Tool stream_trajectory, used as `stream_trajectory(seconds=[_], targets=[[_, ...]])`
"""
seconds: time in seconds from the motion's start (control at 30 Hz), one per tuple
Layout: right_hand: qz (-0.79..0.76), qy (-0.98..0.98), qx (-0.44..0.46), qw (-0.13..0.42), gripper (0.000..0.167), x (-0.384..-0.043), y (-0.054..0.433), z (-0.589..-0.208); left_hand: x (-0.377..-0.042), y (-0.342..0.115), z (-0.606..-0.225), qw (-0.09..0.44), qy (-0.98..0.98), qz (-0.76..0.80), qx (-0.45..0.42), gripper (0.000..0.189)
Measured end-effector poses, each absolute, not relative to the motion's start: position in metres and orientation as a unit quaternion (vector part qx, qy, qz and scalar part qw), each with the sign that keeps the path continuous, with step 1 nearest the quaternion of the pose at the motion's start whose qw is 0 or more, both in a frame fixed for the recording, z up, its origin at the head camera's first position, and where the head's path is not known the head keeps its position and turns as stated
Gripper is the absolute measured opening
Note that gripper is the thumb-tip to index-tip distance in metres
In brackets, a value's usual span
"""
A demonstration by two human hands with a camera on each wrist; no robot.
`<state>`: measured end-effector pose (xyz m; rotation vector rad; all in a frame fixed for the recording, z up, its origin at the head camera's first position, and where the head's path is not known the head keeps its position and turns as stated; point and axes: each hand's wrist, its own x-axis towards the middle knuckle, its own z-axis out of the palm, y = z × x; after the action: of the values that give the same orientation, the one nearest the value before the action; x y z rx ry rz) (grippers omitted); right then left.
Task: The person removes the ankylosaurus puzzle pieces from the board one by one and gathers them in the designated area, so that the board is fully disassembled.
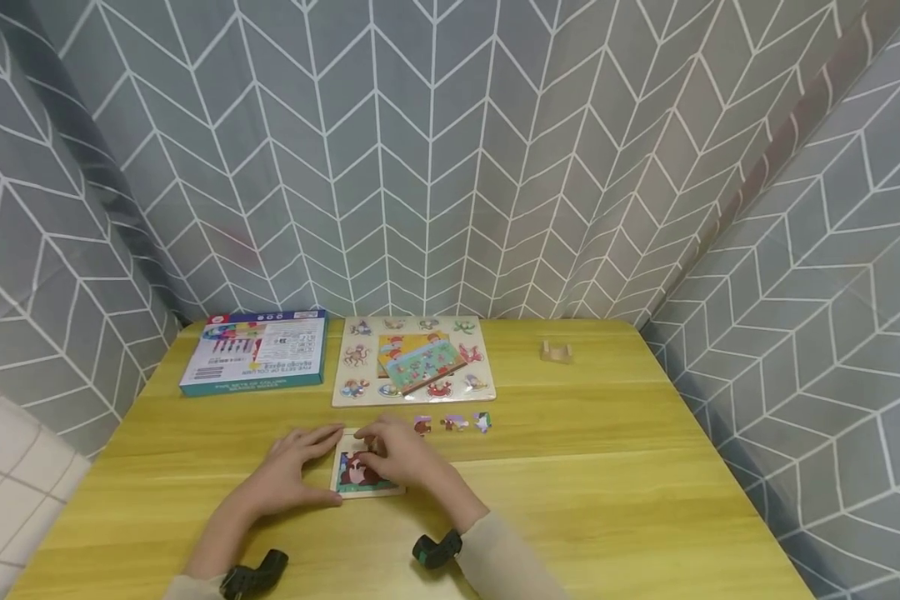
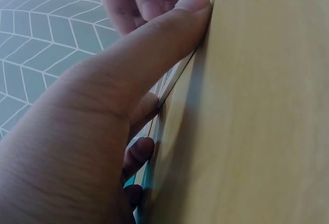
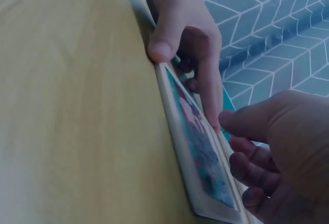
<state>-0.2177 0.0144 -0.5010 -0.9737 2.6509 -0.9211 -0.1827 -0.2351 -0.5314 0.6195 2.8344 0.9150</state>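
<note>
A small wooden jigsaw puzzle (image 1: 356, 475), its picture partly filled in, lies flat on the table. My left hand (image 1: 288, 471) holds it from the left, thumb at the near corner and forefinger by the far one. In the right wrist view that thumb (image 3: 160, 49) presses against the frame's edge. My right hand (image 1: 405, 450) is over the puzzle's right side with loosely bent fingers, hiding that part of the picture. In the right wrist view, the right fingers (image 3: 252, 170) hang close over the frame, thumb apart from them, with no piece visible between.
Loose puzzle pieces (image 1: 450, 423) lie in a row right of the puzzle. Behind stands a wooden peg board (image 1: 341, 392) with picture cards (image 1: 427, 365) on it. A flat toy box (image 1: 292, 350) is at the back left, a small wooden holder (image 1: 557, 353) at the back right.
</note>
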Motion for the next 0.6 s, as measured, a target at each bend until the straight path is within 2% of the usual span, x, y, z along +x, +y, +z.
stream_trajectory(seconds=[0.37, 0.6], targets=[[-0.259, 0.903, -0.336, 0.063, 0.025, -0.206, 0.009, -0.514, -0.182, -0.234, -0.531, 0.055, 0.931, 0.301, 0.199, 0.105], [-0.281, 0.897, -0.334, 0.062, 0.028, -0.205, 0.012, -0.519, -0.182, -0.233, -0.531, 0.049, 0.931, 0.3, 0.2, 0.106]])
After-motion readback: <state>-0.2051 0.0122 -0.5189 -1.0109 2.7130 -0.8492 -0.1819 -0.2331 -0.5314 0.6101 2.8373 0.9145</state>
